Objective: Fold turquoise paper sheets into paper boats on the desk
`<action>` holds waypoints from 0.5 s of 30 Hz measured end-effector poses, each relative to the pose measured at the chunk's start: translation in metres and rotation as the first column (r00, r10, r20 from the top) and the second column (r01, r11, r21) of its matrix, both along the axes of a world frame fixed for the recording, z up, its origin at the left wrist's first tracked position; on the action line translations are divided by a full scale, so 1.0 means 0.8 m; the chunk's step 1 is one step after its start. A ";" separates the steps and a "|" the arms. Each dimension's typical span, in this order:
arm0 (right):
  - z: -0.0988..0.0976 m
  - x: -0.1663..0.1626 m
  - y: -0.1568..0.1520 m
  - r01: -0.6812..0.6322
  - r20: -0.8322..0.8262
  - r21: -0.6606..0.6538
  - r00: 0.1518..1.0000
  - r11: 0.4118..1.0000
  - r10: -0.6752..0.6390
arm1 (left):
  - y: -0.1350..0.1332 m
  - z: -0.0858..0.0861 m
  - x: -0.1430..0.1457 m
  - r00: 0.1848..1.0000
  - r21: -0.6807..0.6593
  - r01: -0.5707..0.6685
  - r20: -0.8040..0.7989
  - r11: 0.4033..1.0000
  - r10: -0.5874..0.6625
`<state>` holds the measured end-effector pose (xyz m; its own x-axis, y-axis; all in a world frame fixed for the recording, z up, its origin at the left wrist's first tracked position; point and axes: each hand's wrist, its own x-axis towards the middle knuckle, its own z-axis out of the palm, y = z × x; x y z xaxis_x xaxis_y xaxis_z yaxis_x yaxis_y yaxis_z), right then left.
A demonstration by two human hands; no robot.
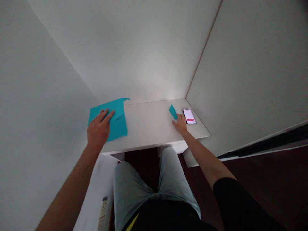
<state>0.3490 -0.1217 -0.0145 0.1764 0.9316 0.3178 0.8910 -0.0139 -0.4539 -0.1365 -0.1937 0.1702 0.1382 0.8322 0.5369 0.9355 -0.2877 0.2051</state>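
My left hand (98, 130) lies flat, fingers spread, on a large teal sheet of paper (117, 120) at the left end of a small white desk (149, 128). The sheet has a creased, lifted corner at its far edge. My right hand (180, 123) rests on the desk at the right. Its fingertips touch a small folded teal paper piece (172, 111) that stands up from the surface. A smartphone (189, 116) with a lit screen lies right beside that hand, near the desk's far right corner.
White walls close in on the desk at the left, back and right. My legs in light trousers (144, 183) sit under the desk's front edge, above a dark wooden floor (264, 179). A power strip (103, 211) lies by the left wall.
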 end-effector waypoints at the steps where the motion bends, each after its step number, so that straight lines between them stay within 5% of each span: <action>1: -0.004 -0.002 -0.003 0.030 -0.008 0.010 1.000 1.000 -0.029 | 0.002 -0.032 -0.002 1.000 -0.068 -0.024 -0.006 0.997 0.024; 5: -0.018 0.000 -0.015 0.099 -0.074 0.043 0.993 0.994 -0.095 | -0.001 -0.154 -0.011 0.993 -0.283 -0.119 -0.040 0.952 0.113; 8: -0.025 0.006 -0.019 0.078 -0.161 0.066 0.985 0.995 -0.067 | -0.013 -0.210 -0.015 0.995 -0.376 -0.098 -0.067 0.922 0.078; 11: -0.026 0.010 -0.018 0.066 -0.152 0.048 0.987 0.997 -0.058 | -0.022 -0.228 -0.016 0.993 -0.371 -0.076 -0.110 0.925 0.038; 15: -0.024 0.009 -0.015 -0.002 -0.082 0.003 0.997 1.000 0.002 | -0.023 -0.226 -0.016 0.989 -0.409 -0.081 -0.146 0.909 0.023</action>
<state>0.3565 -0.1338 -0.0335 0.1999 0.9313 0.3046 0.8509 -0.0109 -0.5251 -0.1494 -0.2125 -0.0103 0.1354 0.9832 0.1228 0.9740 -0.1548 0.1655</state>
